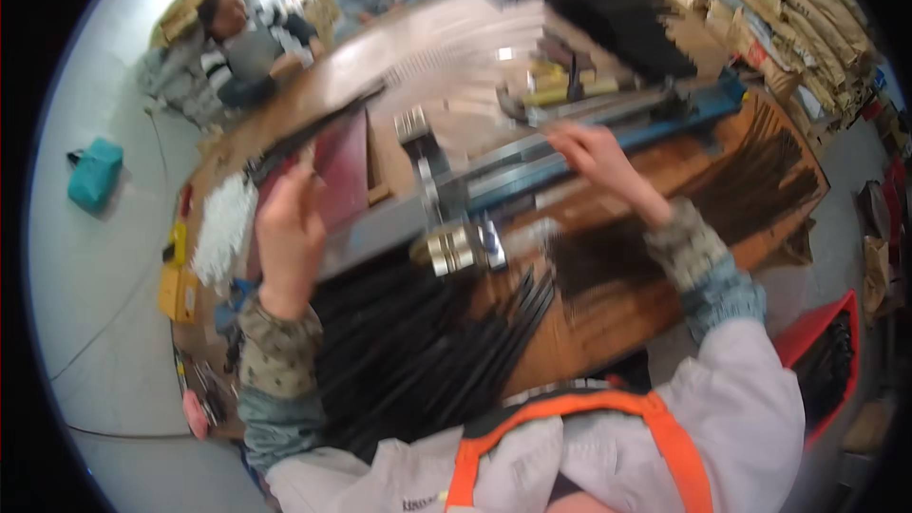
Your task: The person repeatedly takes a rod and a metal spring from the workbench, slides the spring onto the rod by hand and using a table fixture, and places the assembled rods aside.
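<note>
My left hand [290, 237] is raised over the left part of the table, beside a dark red board [337, 166]. Its fingers are curled together and blurred, and what they pinch, if anything, cannot be made out. Over a long grey and blue metal rail fixture [518, 176] is my right hand [598, 161], its fingertips drawn together at the rail's upper edge. Anything between them is too small or blurred to name. A metal clamp-like block [456, 249] sits at the rail's near side, between my hands. Close in front of me lie many thin black strips [408, 342].
Dark brown strips [703, 199] spread along the right side, and a black pile [627, 19] lies at the back. White pieces [225, 228] and a yellow box [178, 293] are at left. A red bin [826, 361] stands right. People [252, 52] sit across the table.
</note>
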A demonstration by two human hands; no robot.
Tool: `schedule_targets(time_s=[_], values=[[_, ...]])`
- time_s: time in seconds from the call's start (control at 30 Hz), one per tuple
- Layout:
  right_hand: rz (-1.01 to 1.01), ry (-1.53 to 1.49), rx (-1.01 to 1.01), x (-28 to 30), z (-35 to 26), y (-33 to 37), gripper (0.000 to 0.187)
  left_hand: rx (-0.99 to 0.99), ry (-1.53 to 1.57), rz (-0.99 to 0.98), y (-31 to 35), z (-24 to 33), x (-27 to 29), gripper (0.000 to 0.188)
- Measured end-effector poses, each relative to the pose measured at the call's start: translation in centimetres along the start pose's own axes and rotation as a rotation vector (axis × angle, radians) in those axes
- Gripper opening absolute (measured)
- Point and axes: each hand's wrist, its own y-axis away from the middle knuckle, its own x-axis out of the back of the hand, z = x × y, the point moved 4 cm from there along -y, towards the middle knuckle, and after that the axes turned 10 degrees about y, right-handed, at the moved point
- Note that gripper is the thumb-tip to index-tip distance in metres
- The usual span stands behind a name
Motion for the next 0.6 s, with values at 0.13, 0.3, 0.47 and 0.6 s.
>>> schedule_targets(time_s=[0.13,0.3,0.47,0.6], values=[[-0.113,-0.298,0.239,-6.6,-9.5,-6.6,0.017,0.202,-0.078,-0.019,2.1,-1.3,2.2,0.024],[-0.157,-0.150,0.463,-12.2,-10.8,-9.4,0.014,0.198,-0.104,0.021,7.2,-4.3,4.7,0.024],[-0.229,-0.154,0.435,-14.1,-12.1,-9.3,0.020,0.374,-0.110,-0.011,10.8,-5.8,6.1,0.023],[-0.513,0.044,0.426,-16.7,-14.0,-9.2,0.021,0.279,-0.061,0.048,10.5,-6.1,5.9,0.022]])
